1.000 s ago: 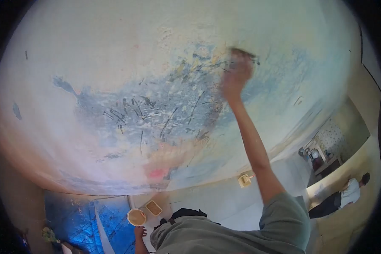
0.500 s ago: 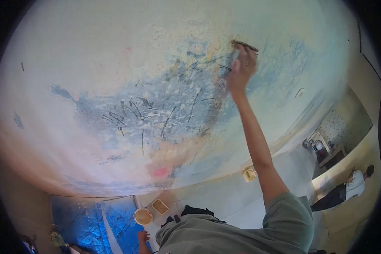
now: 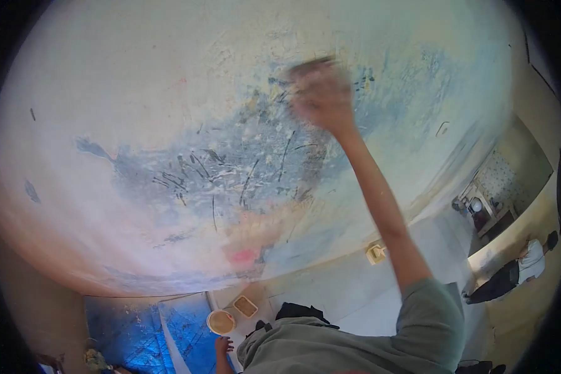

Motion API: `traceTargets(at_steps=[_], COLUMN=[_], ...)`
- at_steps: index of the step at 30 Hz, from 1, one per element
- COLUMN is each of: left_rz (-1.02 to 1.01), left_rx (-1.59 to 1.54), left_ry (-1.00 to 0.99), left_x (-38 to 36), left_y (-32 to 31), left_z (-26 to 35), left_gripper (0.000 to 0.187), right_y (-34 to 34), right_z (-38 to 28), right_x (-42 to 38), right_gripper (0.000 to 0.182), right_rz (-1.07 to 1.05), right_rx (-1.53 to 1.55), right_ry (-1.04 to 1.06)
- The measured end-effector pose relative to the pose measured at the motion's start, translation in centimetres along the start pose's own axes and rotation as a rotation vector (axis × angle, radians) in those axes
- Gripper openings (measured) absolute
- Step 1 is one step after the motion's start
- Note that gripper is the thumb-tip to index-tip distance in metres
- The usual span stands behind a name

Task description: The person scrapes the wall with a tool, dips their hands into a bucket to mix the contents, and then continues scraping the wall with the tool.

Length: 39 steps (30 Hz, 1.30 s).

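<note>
My right hand [image 3: 324, 96], smeared by motion, is raised against the wall [image 3: 124, 87] with its fingers closed over a thin flat piece with a dark edge [image 3: 316, 62]. Blur hides exactly what kind of piece it is. Around the hand the pale paint is worn through to a blue-grey patch [image 3: 230, 168] with dark scratch marks and rough, flaking spots. Down at my side hangs my left hand [image 3: 225, 344], its fingers loosely apart and holding nothing, close to a round bucket [image 3: 221, 321].
A small rectangular tub [image 3: 246, 306] stands on the floor beside the bucket. Blue sheeting [image 3: 131, 330] covers the floor at lower left. A yellowish container [image 3: 376, 253] sits by the wall's foot. Another person [image 3: 523, 268] is at far right, near a doorway with a cluttered table [image 3: 489, 215].
My right hand has swept left across the wall with the flat piece, from the right part of the worn patch. My left hand still hangs by the bucket. The view has shifted slightly.
</note>
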<state>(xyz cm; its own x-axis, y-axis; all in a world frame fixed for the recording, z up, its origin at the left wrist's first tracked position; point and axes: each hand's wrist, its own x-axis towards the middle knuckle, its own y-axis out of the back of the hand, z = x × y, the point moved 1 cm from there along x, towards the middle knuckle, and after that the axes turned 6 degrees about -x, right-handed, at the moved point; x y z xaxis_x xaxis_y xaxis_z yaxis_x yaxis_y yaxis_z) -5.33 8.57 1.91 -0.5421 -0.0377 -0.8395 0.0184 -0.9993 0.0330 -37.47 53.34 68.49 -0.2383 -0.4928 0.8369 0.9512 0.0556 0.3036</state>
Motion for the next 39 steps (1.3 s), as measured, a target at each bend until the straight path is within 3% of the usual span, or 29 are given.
traceTargets(at_steps=[1,2,4,5,8,9,12,14,17,18,20,21,22,24,25,26,28,29,30,32,33,36,39], left_rz=[0.019,0.017,0.024,0.035,-0.011,-0.006,-0.011,-0.05,-0.03,-0.029,-0.023,-0.018,-0.014,-0.017,-0.012,-0.007,-0.024,-0.015,-0.011,-0.004,0.001,-0.012,-0.061], left_rx=[-0.05,-0.044,-0.166,-0.164,-0.161,-0.075,0.08,0.121,-0.021,-0.026,-0.034,-0.034,-0.03,-0.002,0.022,0.031,0.057,0.072,0.066,0.042,0.044,0.033,0.156], left_ry=[-0.021,-0.016,0.026,0.024,0.097,0.13,0.125,0.108,0.116,0.131,0.132,0.109,0.093,0.053,0.004,0.009,0.007,0.013,0.008,-0.035,-0.035,0.035,0.138], left_x=[-0.4,-0.9,-1.3,-1.2,-1.2,-1.2,-2.1,-2.6,-1.7,-1.7,-0.9,-0.5,-0.3,0.7,0.9,0.6,0.7,0.6,0.4,-0.1,0.0,-0.7,-2.2], left_y=[0.2,0.2,0.8,1.4,2.3,1.6,2.8,2.9,2.4,2.6,3.1,2.9,2.7,1.9,2.2,2.1,0.7,0.3,0.1,-0.6,-0.7,-1.3,-2.0], left_z=[0.2,-0.2,-0.6,-0.9,-3.1,-3.9,-3.5,-3.0,-3.2,-3.1,-1.8,-1.4,-1.3,-0.7,-0.5,-0.2,1.4,1.9,2.3,2.8,2.5,1.7,1.5], left_gripper=[0.031,0.031,0.03,0.03,0.029,0.029,0.03,0.031,0.03,0.03,0.03,0.03,0.029,0.03,0.03,0.03,0.031,0.032,0.032,0.033,0.033,0.035,0.036], right_y=[1.5,2.1,2.5,2.1,0.8,0.9,0.5,0.9,-0.4,0.3,1.2,2.2,2.5,3.0,1.0,0.6,0.4,0.5,0.3,0.0,0.3,0.1,-0.8], right_z=[-0.1,-1.8,-5.6,-4.9,-0.6,-0.9,-6.6,-4.4,-3.7,-4.7,-7.5,-6.1,-5.6,-4.2,-4.0,-5.3,-8.9,-8.9,-7.7,-4.3,-5.2,-10.6,-9.5], right_x=[1.0,0.9,0.5,0.3,-0.8,-1.6,-2.7,-1.9,-2.6,-3.2,-3.5,-2.9,-2.4,-2.6,-3.9,-5.3,-6.7,-6.9,-6.6,-5.5,-5.1,-4.2,-6.0], right_gripper=[0.047,0.047,0.038,0.038,0.053,0.053,0.037,0.038,0.04,0.04,0.033,0.035,0.035,0.036,0.036,0.036,0.036,0.039,0.039,0.038,0.038,0.032,0.032], right_rz=[0.209,0.203,-0.103,-0.097,-0.431,-0.45,0.016,-0.011,0.374,0.367,0.091,0.031,0.025,0.355,0.343,0.339,0.025,0.088,0.095,0.292,0.293,0.151,0.118], right_rx=[0.05,0.047,0.071,0.076,0.22,0.204,0.004,-0.03,-0.065,-0.078,-0.053,-0.066,-0.068,-0.026,-0.017,-0.019,0.153,0.103,0.106,-0.033,-0.031,0.35,0.228], right_ry=[-0.479,-0.482,0.086,0.078,-0.325,-0.327,0.285,0.244,-0.635,-0.647,0.106,-0.043,-0.044,-0.942,-0.805,-0.816,-0.119,-0.027,-0.024,-0.585,-0.59,-0.324,-0.209])
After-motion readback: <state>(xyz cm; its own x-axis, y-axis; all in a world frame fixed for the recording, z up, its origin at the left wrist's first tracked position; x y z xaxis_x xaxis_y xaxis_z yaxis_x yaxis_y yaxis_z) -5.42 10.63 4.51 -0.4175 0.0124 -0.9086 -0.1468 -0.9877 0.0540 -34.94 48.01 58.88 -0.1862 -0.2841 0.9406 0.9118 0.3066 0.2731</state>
